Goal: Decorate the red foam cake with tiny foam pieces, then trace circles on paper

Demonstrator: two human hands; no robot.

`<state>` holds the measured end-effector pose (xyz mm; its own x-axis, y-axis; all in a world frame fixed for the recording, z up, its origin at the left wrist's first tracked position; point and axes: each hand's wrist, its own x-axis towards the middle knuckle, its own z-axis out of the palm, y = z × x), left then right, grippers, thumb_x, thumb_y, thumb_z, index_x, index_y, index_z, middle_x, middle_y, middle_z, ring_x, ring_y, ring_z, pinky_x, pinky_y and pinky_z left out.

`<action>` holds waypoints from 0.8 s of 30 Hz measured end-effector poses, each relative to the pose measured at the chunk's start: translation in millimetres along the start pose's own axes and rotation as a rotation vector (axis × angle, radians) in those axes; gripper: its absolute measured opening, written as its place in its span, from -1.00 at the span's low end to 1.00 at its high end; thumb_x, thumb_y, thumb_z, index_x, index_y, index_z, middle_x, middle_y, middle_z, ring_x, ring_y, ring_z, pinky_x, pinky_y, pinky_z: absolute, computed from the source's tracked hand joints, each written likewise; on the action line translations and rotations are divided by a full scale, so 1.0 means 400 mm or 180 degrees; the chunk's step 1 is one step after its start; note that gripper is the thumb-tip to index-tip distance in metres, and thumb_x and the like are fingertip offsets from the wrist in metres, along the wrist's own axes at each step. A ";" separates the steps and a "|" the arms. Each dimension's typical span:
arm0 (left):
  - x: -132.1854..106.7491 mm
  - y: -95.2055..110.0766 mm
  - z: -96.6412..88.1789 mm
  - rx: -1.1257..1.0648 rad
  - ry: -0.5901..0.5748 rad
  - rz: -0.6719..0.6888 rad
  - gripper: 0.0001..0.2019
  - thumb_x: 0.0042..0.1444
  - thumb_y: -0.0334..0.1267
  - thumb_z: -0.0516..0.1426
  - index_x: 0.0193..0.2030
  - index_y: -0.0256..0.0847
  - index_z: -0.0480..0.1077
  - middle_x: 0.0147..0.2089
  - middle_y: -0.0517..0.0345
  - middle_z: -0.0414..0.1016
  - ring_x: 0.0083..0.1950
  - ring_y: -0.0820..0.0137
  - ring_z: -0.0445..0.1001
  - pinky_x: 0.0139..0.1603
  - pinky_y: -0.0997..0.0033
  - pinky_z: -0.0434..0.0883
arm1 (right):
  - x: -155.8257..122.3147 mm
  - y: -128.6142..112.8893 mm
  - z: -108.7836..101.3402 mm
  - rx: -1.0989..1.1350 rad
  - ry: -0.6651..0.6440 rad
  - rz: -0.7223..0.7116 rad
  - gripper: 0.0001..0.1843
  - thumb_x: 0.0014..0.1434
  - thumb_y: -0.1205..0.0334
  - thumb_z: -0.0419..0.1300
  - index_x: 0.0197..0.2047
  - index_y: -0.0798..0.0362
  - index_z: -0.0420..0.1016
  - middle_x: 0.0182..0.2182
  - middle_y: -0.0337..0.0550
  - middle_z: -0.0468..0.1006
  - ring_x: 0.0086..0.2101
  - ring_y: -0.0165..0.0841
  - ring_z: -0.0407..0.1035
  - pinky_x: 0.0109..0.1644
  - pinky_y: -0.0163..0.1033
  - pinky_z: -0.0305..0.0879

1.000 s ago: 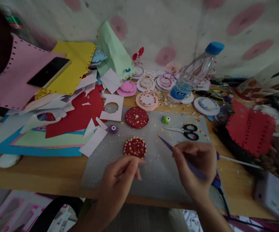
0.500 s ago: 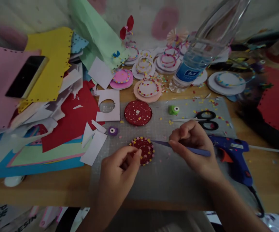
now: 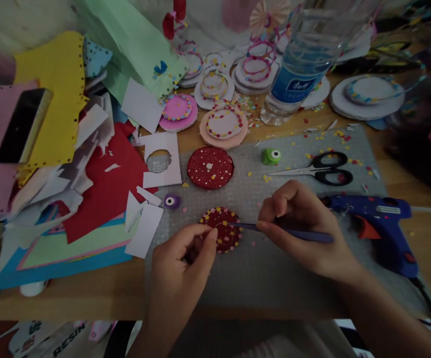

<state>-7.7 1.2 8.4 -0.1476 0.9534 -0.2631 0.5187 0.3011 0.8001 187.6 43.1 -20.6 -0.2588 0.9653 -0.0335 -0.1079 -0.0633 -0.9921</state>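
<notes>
Where legible, "RESIN" lettering [image 3: 68,340] (right hand [image 3: 307,216]: tweezers [image 3: 310,235])

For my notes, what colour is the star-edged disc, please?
The star-edged disc is dark red, clearest in the head view.

The pointed tool [image 3: 312,235] looks smooth, the bottle [image 3: 293,82] glossy plastic, the scissor blades [image 3: 301,172] metal, the tabletop [image 3: 96,296] wood.

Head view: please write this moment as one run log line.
right hand: holds purple tweezers; tip: over star-edged red disc, contact unclear; left hand: over disc's left side; glue gun: right of right hand
</notes>
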 end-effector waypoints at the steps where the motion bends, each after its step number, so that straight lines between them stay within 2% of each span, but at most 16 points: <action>1: 0.000 0.001 0.000 -0.0010 -0.0005 -0.0009 -0.87 0.19 -0.25 0.18 -0.35 -0.15 0.54 -0.59 0.33 0.40 -0.58 0.54 0.32 -0.56 0.59 0.30 | -0.001 -0.001 0.000 0.0002 -0.0015 -0.0012 -0.72 0.21 0.35 0.24 -0.31 -0.05 0.15 -0.51 -0.40 0.38 -0.54 -0.50 0.24 -0.52 -0.38 0.19; 10: 0.001 0.002 -0.001 0.0110 -0.0061 -0.0082 -0.86 0.21 -0.20 0.18 -0.30 -0.13 0.56 -0.59 0.33 0.39 -0.57 0.52 0.34 -0.54 0.56 0.33 | -0.004 -0.008 0.000 -0.0166 -0.0011 -0.0035 -0.74 0.20 0.33 0.24 -0.32 -0.06 0.17 -0.49 -0.38 0.34 -0.52 -0.48 0.24 -0.50 -0.37 0.20; 24: 0.000 0.005 -0.003 0.0206 0.0041 -0.0033 -0.86 0.19 -0.18 0.20 -0.28 -0.13 0.58 -0.56 0.31 0.47 -0.57 0.52 0.37 -0.53 0.56 0.35 | -0.010 -0.008 -0.011 -0.0166 -0.0117 -0.0154 -0.75 0.23 0.41 0.21 -0.28 -0.07 0.19 -0.44 -0.35 0.33 -0.49 -0.46 0.21 -0.48 -0.36 0.17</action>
<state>-7.7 1.8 10.6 -0.1641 0.9505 -0.2640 0.5704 0.3097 0.7607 193.1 40.4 -17.7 -0.2896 0.9570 0.0183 -0.0714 -0.0025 -0.9974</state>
